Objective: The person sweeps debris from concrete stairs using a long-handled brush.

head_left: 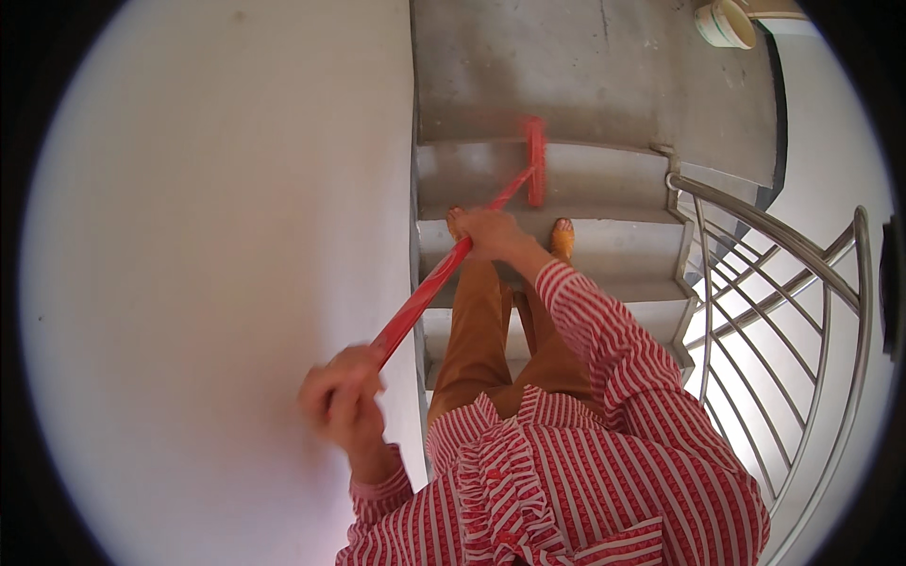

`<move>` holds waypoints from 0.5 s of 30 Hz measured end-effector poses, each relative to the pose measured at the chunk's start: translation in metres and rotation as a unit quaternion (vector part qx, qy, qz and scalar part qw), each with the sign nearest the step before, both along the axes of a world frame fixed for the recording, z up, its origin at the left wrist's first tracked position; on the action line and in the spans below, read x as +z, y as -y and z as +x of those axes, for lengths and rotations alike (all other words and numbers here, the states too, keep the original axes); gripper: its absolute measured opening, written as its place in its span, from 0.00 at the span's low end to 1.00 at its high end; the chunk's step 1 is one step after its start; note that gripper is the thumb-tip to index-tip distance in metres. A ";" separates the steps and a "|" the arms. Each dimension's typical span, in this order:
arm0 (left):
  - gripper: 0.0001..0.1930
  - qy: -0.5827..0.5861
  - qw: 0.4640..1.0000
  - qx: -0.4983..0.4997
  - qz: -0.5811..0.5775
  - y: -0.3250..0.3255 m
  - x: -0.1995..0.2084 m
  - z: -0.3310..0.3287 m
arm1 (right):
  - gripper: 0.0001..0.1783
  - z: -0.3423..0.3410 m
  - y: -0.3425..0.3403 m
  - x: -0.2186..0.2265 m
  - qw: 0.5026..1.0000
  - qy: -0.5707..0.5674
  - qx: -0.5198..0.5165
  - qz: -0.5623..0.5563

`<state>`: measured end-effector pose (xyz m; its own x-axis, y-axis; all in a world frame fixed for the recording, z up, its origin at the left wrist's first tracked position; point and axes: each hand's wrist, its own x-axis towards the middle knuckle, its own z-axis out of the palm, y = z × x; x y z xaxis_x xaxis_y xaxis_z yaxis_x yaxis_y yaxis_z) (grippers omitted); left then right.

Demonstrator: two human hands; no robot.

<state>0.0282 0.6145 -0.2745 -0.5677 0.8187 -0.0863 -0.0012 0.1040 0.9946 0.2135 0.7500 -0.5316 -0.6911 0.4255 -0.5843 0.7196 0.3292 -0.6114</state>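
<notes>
A red push broom (pixel 423 300) runs slantwise from the lower left up to the stairs. My left hand (pixel 344 394), slightly blurred, is closed round the upper end of its handle, close to the white wall. Farther down the handle, my right hand (pixel 493 235) has its fingers wrapped round it. The red broom head (pixel 536 162) is smeared by motion and lies across a grey step (pixel 604 174) ahead of my feet. Its underside cannot be made out.
A white wall (pixel 208 236) rises along the left. Metal railings (pixel 802 250) curve down the right side. Past the steps is a grey landing (pixel 604 66), with a pale bucket-like container (pixel 725 25) at its far right. My bare feet (pixel 562 238) stand on a step.
</notes>
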 end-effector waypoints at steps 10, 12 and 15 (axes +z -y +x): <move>0.10 -0.029 0.998 -0.051 -0.035 -0.022 0.040 -0.005 | 0.14 -0.066 0.045 -0.032 0.980 -0.148 -0.129 0.028; 0.11 -0.057 0.994 -0.085 -0.032 -0.026 0.053 0.002 | 0.14 -0.062 0.043 -0.030 0.977 -0.159 -0.146 0.004; 0.11 -0.061 0.992 -0.108 -0.016 -0.023 0.070 0.010 | 0.13 -0.060 0.045 -0.002 0.977 -0.160 -0.140 0.017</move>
